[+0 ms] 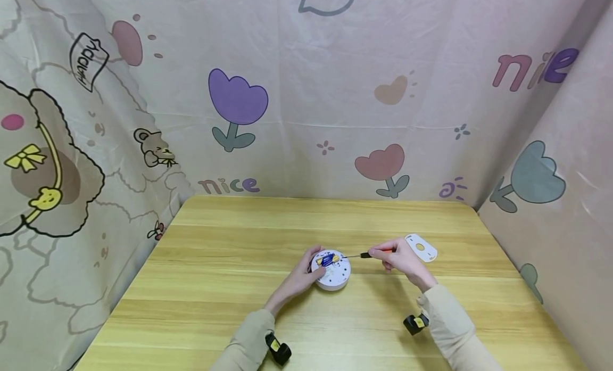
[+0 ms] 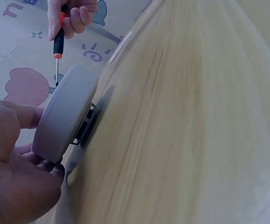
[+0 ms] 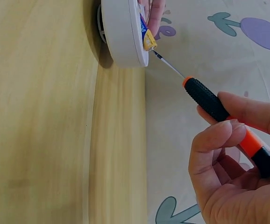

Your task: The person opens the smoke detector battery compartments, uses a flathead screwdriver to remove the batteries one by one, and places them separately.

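Observation:
A round white device (image 1: pixel 334 279), perhaps a smoke detector, is held by its rim in my left hand (image 1: pixel 300 279). On its upper face a blue and yellow battery (image 3: pixel 148 38) shows, tilted at one end. My right hand (image 1: pixel 401 259) grips a screwdriver (image 3: pixel 205 99) with a black and orange handle. Its thin shaft points at the battery's yellow end, and whether the tip touches it I cannot tell. In the left wrist view the device's side faces the camera, with a slotted dark part on its underside near the table; its upper face is hidden there.
A flat white plate (image 1: pixel 430 253) with a round hole lies on the wooden table (image 1: pixel 230 254), beyond my right hand. Printed cloth (image 1: pixel 297 94) hangs behind the table and along both sides. A black wrist camera (image 1: pixel 415 323) sits at my right cuff.

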Demonstrator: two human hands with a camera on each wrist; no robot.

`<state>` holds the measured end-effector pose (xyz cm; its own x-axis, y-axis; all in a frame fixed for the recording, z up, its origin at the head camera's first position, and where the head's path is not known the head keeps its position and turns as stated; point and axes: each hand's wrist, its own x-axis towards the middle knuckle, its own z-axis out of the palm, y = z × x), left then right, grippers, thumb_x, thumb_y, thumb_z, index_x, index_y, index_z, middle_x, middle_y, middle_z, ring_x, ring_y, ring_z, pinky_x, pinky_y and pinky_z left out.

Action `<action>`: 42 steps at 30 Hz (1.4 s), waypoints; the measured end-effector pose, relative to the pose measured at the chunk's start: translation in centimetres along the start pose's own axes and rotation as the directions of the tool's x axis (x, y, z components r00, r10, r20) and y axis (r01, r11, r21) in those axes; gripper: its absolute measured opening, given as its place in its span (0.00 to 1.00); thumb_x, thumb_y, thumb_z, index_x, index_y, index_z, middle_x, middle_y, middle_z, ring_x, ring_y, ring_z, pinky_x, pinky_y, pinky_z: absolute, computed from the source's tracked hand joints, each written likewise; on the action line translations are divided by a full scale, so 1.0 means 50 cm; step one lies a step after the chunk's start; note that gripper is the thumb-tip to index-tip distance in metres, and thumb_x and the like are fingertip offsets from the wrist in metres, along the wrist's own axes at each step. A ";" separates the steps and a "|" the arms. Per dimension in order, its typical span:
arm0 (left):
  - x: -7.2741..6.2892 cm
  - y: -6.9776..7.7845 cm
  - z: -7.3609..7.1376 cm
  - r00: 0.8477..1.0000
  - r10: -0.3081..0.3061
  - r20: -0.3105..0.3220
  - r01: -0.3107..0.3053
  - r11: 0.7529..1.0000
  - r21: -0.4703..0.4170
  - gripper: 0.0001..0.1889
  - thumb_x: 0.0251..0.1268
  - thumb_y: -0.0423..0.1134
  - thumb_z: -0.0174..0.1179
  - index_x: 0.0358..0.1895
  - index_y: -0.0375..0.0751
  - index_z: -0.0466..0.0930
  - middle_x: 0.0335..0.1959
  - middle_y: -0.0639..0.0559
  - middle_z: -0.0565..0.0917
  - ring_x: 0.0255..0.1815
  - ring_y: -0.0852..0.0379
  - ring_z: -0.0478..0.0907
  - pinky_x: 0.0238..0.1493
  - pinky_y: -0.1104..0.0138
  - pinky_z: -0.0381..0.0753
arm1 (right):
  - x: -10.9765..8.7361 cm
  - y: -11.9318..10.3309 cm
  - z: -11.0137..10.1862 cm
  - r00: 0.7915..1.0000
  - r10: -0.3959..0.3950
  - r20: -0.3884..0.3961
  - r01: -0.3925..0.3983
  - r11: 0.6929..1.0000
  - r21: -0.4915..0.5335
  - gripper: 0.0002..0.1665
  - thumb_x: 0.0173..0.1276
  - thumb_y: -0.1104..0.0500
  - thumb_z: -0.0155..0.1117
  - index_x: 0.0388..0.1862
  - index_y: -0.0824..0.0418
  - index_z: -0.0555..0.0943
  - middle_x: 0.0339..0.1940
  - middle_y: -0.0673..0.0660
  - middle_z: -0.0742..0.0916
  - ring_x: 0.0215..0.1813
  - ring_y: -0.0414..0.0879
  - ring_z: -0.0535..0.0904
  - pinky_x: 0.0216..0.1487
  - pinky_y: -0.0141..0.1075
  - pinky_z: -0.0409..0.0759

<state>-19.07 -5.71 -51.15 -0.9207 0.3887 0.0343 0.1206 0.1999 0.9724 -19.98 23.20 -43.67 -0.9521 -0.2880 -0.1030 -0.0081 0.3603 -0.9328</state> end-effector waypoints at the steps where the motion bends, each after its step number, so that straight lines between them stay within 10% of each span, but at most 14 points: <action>1: -0.001 -0.001 0.000 1.000 0.001 0.002 -0.001 1.000 0.002 0.34 0.72 0.35 0.58 0.76 0.30 0.55 0.78 0.31 0.61 0.80 0.33 0.55 0.83 0.41 0.46 | -0.001 0.001 -0.001 1.000 0.003 -0.004 -0.003 1.000 0.004 0.20 0.70 0.60 0.66 0.51 0.76 0.84 0.41 0.63 0.90 0.19 0.35 0.69 0.24 0.29 0.76; 10: -0.004 -0.001 0.000 0.999 -0.019 0.026 0.018 1.000 0.024 0.31 0.75 0.37 0.55 0.76 0.32 0.57 0.76 0.31 0.63 0.80 0.34 0.57 0.82 0.42 0.50 | -0.008 0.007 -0.003 1.000 -0.009 -0.026 0.010 1.000 0.026 0.23 0.70 0.59 0.66 0.55 0.78 0.81 0.51 0.71 0.88 0.19 0.35 0.67 0.24 0.30 0.75; 18: -0.006 0.009 -0.003 0.999 0.031 -0.019 -0.028 0.987 0.159 0.30 0.73 0.36 0.57 0.74 0.30 0.61 0.73 0.30 0.67 0.77 0.32 0.61 0.80 0.39 0.55 | -0.014 0.012 -0.003 0.998 -0.019 -0.061 0.021 0.999 0.038 0.22 0.69 0.60 0.67 0.53 0.77 0.82 0.19 0.45 0.82 0.18 0.35 0.68 0.24 0.30 0.76; 26: -0.007 0.014 -0.003 0.992 0.091 -0.090 -0.061 0.956 0.287 0.24 0.73 0.37 0.57 0.68 0.30 0.70 0.65 0.34 0.73 0.70 0.35 0.69 0.76 0.40 0.64 | -0.020 0.019 -0.004 0.997 -0.037 -0.072 0.041 0.997 0.066 0.22 0.70 0.61 0.66 0.53 0.79 0.81 0.17 0.45 0.79 0.19 0.35 0.69 0.23 0.30 0.77; 35: -0.014 0.015 0.012 0.999 0.021 -0.034 -0.007 0.935 0.353 0.55 0.49 0.55 0.77 0.78 0.38 0.58 0.73 0.37 0.62 0.72 0.36 0.61 0.69 0.32 0.68 | -0.024 0.024 -0.005 0.996 -0.033 -0.080 0.037 0.998 0.052 0.22 0.70 0.60 0.66 0.53 0.78 0.82 0.19 0.43 0.82 0.19 0.35 0.69 0.23 0.30 0.76; 42: -0.013 0.021 0.009 1.000 0.019 -0.011 -0.014 0.925 0.380 0.57 0.47 0.53 0.79 0.78 0.37 0.56 0.74 0.35 0.58 0.74 0.37 0.54 0.72 0.33 0.64 | -0.025 0.025 -0.004 0.996 -0.035 -0.078 0.040 0.997 0.064 0.22 0.70 0.60 0.66 0.54 0.78 0.82 0.21 0.43 0.83 0.19 0.35 0.68 0.23 0.30 0.76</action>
<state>-18.17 -5.37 -50.27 -0.9221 0.3829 0.0557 0.2654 0.5212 0.8111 -18.85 24.20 -44.62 -0.9722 -0.2303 -0.0427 -0.0269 0.2906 -0.9565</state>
